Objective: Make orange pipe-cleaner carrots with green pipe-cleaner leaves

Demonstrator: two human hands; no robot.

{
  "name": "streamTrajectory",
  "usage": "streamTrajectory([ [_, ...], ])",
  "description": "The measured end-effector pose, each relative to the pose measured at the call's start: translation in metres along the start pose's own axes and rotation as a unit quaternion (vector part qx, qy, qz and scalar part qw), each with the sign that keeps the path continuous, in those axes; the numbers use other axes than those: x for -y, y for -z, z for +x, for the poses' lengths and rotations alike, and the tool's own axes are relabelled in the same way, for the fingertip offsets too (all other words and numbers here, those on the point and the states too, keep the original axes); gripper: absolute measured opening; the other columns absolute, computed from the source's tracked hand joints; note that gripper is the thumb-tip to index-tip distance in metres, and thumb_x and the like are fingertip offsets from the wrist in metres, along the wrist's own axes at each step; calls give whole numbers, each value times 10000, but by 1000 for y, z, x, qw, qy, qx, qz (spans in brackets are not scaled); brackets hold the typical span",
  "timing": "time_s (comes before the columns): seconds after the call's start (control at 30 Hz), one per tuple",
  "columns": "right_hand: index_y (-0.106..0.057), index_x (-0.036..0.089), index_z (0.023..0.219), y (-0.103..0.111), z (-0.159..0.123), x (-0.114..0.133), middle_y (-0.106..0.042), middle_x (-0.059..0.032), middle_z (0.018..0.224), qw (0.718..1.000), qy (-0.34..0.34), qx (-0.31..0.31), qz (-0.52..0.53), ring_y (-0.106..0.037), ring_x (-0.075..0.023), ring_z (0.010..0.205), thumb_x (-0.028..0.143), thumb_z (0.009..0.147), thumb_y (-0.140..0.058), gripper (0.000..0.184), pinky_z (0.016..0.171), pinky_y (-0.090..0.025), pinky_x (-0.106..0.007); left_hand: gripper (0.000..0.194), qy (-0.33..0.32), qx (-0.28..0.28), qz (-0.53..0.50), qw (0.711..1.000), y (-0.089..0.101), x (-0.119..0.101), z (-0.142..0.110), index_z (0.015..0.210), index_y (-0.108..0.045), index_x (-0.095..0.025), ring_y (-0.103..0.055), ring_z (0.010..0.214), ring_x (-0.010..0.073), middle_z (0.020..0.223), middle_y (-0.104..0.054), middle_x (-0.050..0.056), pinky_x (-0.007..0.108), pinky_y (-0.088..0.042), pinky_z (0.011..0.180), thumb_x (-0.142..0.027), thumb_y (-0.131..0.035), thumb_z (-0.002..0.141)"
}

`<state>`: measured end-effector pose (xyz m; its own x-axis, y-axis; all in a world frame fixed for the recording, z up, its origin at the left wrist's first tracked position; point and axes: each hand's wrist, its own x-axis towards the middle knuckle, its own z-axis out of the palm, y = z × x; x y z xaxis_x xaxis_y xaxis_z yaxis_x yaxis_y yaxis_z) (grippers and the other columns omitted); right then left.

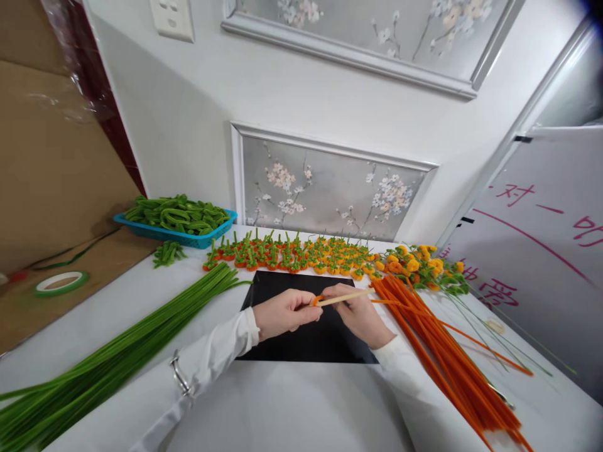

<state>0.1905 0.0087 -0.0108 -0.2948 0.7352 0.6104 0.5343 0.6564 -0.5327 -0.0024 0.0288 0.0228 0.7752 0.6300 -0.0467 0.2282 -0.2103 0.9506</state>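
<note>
Over a black mat (301,344), my left hand (282,316) pinches the end of an orange pipe cleaner (316,301), which bends around the tip of a pale wooden stick (348,296). My right hand (358,319) is closed around the stick, its fingers curled close to the left fingertips. An orange strand comes out on the right side of this hand; whether it is the same pipe cleaner is hidden. To the right lies a bundle of orange pipe cleaners (447,358), and to the left a bundle of green pipe cleaners (136,351).
Rows of small orange and yellow pumpkin-like pieces with green tops (273,256) stand behind the mat. Yellow flowers (412,265) lie at right. A blue tray (202,240) holds green coiled pieces. Green tape (62,284) rests on cardboard; a whiteboard (532,232) stands at right.
</note>
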Motion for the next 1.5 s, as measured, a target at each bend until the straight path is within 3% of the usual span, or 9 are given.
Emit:
streamTrajectory([
  [0.17,-622,196,819,-5,0,6,-613,-2,667,999,-9,26,-19,-577,-132,624,179,901,-399,238,616,-449,-237,264,-102,-182,244,947,-8,3,3,684,-417,-178,-358,573,108,617,-386,-38,232,-266,548,-336,-377,891],
  [0.3,-589,193,785,-7,-1,15,-586,1,625,997,6,47,-55,-538,-124,563,193,911,-396,230,558,-413,-228,193,-116,-235,297,918,-7,5,2,837,-454,-196,-414,557,122,640,-432,-31,234,-277,564,-305,-319,921],
  [0.4,-570,194,783,-8,-2,19,-590,-6,658,994,22,63,-83,-543,-126,588,193,906,-409,203,573,-408,-229,169,-109,-232,294,921,-5,4,1,913,-466,-203,-413,521,118,613,-428,-43,223,-278,548,-298,-326,925],
  [0.67,-609,186,830,-5,-3,27,-619,-35,717,965,78,54,-246,-576,-143,654,195,906,-417,207,598,-395,-241,241,-63,-221,383,895,2,7,4,750,-438,-197,-404,503,132,560,-396,-32,242,-252,528,-294,-304,926],
  [0.83,-644,221,940,4,-1,30,-642,-63,1056,956,82,-52,-277,-612,-145,844,174,915,-412,238,701,-426,-238,326,-63,-113,344,930,9,4,1,755,-493,-183,-476,578,133,618,-489,-4,238,-329,591,-312,-255,937],
  [1.0,-644,213,929,8,-1,32,-684,-46,934,956,79,-60,-276,-625,-134,782,184,912,-434,213,698,-419,-227,335,-84,-37,317,944,13,-1,0,799,-535,-166,-490,604,125,626,-492,-9,224,-367,604,-323,-270,932],
  [1.13,-637,201,890,9,0,33,-686,-24,880,949,100,-68,-293,-609,-114,711,170,902,-456,184,660,-388,-220,291,-92,-39,375,922,9,-4,-1,848,-531,-175,-516,603,135,636,-527,-7,232,-364,593,-281,-273,931],
  [1.33,-634,215,899,9,-1,33,-671,-2,790,930,113,-65,-344,-566,-109,644,157,891,-479,166,607,-321,-245,223,-52,-92,508,855,0,-9,-3,859,-527,-189,-607,673,196,734,-634,31,265,-363,585,-262,-322,910],
  [1.5,-639,221,901,10,-2,34,-599,20,629,919,98,-52,-379,-516,-112,547,165,890,-473,176,559,-276,-261,210,-79,-103,521,844,0,-7,-3,849,-547,-182,-622,740,192,808,-656,35,265,-396,630,-254,-357,903],
])
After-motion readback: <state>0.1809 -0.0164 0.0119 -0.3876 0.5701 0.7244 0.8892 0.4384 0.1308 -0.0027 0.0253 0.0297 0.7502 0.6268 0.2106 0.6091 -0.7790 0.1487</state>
